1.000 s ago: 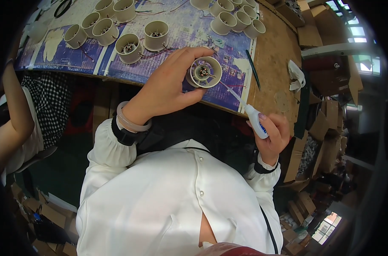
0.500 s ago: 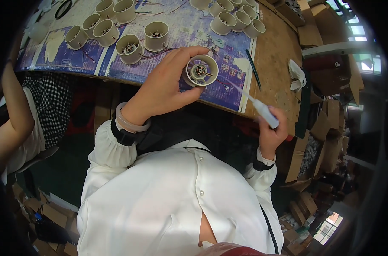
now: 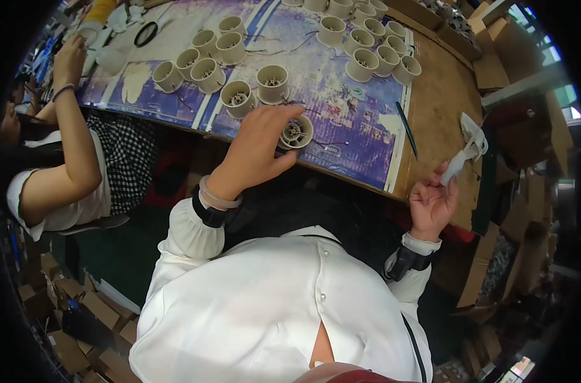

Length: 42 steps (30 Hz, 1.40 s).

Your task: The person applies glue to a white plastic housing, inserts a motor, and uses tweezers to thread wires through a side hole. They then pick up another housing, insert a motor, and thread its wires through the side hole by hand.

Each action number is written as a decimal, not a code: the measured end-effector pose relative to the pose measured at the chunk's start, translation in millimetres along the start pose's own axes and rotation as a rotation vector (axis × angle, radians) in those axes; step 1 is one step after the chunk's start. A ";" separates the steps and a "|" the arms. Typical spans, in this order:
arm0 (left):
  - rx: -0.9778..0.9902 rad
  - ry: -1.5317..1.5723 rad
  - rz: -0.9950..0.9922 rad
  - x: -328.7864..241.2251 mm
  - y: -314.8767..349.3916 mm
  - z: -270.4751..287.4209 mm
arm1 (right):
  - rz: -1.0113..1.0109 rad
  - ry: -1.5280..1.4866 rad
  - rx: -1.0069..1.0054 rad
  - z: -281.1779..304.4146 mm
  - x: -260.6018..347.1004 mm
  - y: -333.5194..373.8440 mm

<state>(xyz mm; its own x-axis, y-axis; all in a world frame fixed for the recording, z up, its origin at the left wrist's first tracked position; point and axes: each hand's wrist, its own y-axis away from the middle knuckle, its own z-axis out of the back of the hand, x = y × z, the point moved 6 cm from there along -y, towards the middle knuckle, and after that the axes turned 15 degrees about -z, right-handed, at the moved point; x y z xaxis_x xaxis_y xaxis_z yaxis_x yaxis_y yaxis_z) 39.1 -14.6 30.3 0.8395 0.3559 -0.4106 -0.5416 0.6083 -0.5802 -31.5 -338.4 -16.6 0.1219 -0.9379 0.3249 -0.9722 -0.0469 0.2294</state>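
Note:
My left hand [image 3: 255,150] is curled around an off-white round plastic housing [image 3: 303,142], which stands at the table's near edge. Inside it sits a small motor core on spokes, and thin wires [image 3: 332,143] trail out to the right. Over at the table's right side, my right hand [image 3: 433,203] is palm up. Its fingertips pinch a white squeeze bottle [image 3: 454,167], whose far end meets a crumpled white tissue [image 3: 474,137]. A dark green slim tool [image 3: 407,131] lies on the table between the two hands.
Similar housings stand behind my left hand [image 3: 237,99] and in a group at the far right [image 3: 362,64]. A black ring [image 3: 146,34] lies at the far left. Someone in checkered clothing [image 3: 129,163] sits at the left. Cardboard boxes [image 3: 479,268] are stacked at the right.
My right hand has carried the squeeze bottle rightward, away from the housing, to the tissue. My left hand still grips the housing, now lower against the table. The whole view has shifted.

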 end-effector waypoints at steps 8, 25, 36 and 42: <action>0.001 -0.446 0.055 1.8 5.3 7.0 | 0.018 0.371 0.032 -5.9 35.7 -15.7; -0.218 -0.413 -0.019 31.1 2.4 48.2 | 0.341 1.671 -0.494 35.5 105.2 -60.1; -0.323 -0.321 0.113 47.3 43.4 63.9 | 0.726 1.721 -0.696 22.3 117.6 -11.3; -0.296 -0.341 0.081 58.7 38.8 50.4 | 0.374 1.819 -0.036 -136.2 -47.8 -2.9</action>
<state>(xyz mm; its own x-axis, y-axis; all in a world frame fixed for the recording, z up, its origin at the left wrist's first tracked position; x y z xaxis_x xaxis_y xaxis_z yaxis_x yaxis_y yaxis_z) 69.6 65.7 19.2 0.7333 0.6372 -0.2372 -0.5540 0.3578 -0.7517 -7.3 -246.6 92.2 -0.0093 0.5815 0.8135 -0.9945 0.0792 -0.0680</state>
